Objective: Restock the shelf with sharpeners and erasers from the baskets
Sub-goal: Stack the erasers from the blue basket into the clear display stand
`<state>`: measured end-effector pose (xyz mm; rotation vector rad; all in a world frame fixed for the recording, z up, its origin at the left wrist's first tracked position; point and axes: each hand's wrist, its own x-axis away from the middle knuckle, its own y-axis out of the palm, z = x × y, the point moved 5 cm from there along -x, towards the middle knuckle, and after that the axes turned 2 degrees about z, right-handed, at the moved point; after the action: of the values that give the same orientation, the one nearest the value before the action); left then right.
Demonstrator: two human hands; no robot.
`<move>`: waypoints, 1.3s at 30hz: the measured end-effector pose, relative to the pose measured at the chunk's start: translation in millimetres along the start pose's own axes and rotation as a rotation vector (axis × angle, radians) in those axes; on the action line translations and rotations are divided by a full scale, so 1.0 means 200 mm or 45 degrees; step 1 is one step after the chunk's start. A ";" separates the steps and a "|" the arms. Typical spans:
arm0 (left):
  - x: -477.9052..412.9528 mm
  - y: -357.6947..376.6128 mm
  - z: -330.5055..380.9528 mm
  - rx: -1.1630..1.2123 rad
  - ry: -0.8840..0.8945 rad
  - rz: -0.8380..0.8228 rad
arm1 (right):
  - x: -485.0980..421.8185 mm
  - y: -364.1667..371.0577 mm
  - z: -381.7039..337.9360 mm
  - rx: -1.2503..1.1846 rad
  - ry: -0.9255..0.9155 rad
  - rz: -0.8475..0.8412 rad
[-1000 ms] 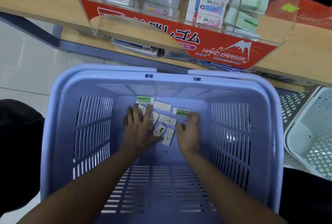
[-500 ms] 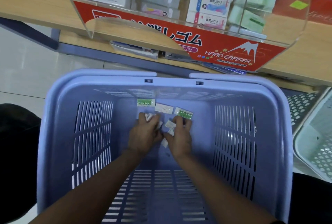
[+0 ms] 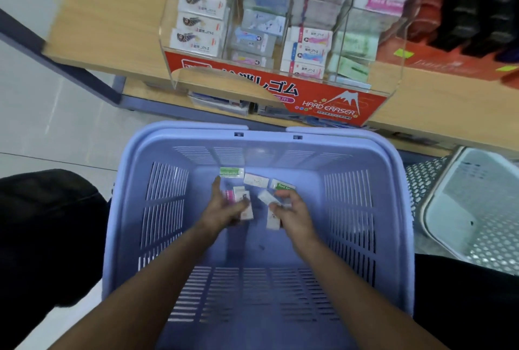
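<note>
We face the wooden shelf (image 3: 112,26), and against its foot stands the lavender basket (image 3: 404,209) that both our arms reach into; a white basket (image 3: 463,209) sits just beside its right rim. On the shelf's front edge stands the clear eraser display (image 3: 323,102), its compartments partly filled. That display lies straight ahead of and above our hands, beyond the basket's far rim, and both hands look about equally near it. Our left hand (image 3: 224,212) is curled round a small clutch of erasers (image 3: 244,203), one pink-labelled. Our right hand (image 3: 295,217) pinches two white erasers (image 3: 271,203), though blur hides the exact grip. Three loose erasers (image 3: 256,180) lie in a row against the basket's far wall, just past our fingertips, their long axes along that wall; the left forefinger is nearest the green-labelled one. Half a second ago both hands pressed knuckles-up over the pile on the basket floor. Now they have parted and risen with the pile in them, while the far row has not moved.
</note>
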<state>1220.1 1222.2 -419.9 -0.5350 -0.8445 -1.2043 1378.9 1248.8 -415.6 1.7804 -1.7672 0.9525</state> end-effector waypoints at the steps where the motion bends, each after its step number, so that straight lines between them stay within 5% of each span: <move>1: 0.05 0.01 0.03 0.114 -0.044 0.002 | 0.03 0.00 -0.03 -0.042 0.015 -0.026; 15: 0.60 0.06 0.41 0.584 -0.070 -0.164 | 0.58 -0.09 -0.62 -0.375 -0.100 -0.282; 29: 0.99 0.12 0.91 0.063 0.453 -0.104 | 0.92 -0.14 -1.01 -0.121 -0.411 -0.285; 35: 1.08 0.10 1.11 0.118 0.589 0.030 | 0.99 -0.15 -1.14 -0.236 -0.538 -0.311; 39: 1.13 0.08 1.25 0.071 0.621 -0.034 | 0.96 -0.22 -1.18 -0.422 -0.409 -0.273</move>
<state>1193.0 1283.3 -89.2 -0.1690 -0.4669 -1.2612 1372.8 1296.3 -111.4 1.9254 -1.7468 0.2782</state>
